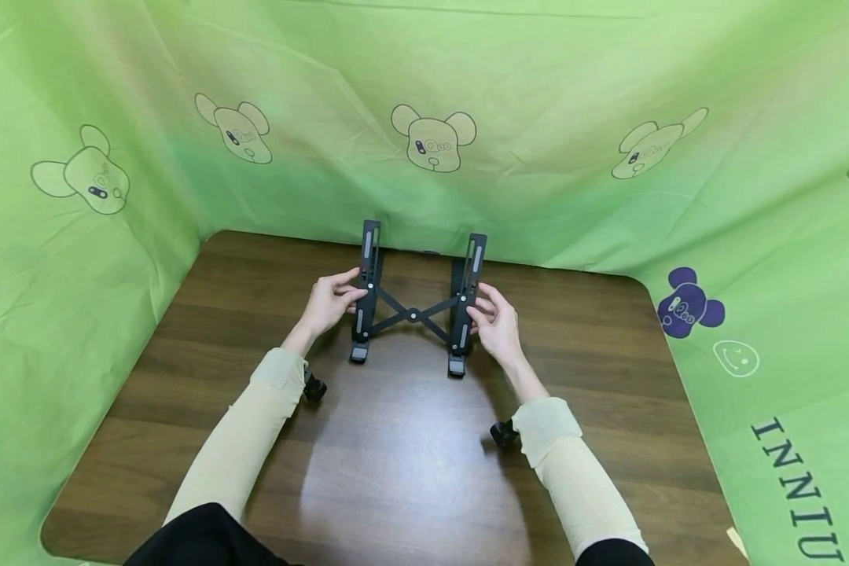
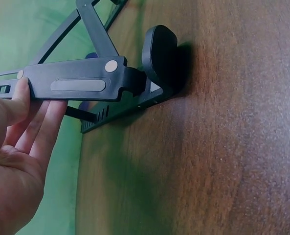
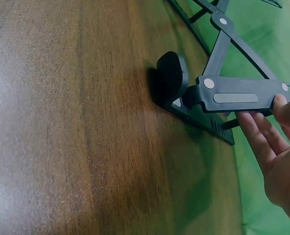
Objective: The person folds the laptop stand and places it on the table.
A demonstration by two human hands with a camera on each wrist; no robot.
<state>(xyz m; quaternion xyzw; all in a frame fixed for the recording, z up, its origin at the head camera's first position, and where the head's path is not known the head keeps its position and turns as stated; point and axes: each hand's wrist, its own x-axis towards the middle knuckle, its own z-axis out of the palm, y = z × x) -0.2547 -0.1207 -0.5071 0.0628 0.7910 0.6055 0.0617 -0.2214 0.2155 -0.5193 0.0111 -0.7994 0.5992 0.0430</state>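
A black folding laptop stand (image 1: 413, 315) stands unfolded near the table's back edge, its two side arms joined by an X-shaped brace. My left hand (image 1: 331, 302) pinches the left arm, thumb on top and fingers beneath, as the left wrist view shows on the stand's arm (image 2: 78, 84). On the other side my right hand (image 1: 497, 324) holds the right arm the same way; in the right wrist view its thumb presses the end of the arm (image 3: 237, 94). Both front lips point toward me, and the lower rails rest on the wood.
The brown wooden table (image 1: 410, 472) reaches from my body to a green cloth (image 1: 523, 189) printed with bear heads, which hangs behind and at both sides. Black wrist cameras (image 1: 314, 387) sit under the cuffs of both pale sleeves (image 1: 580, 479).
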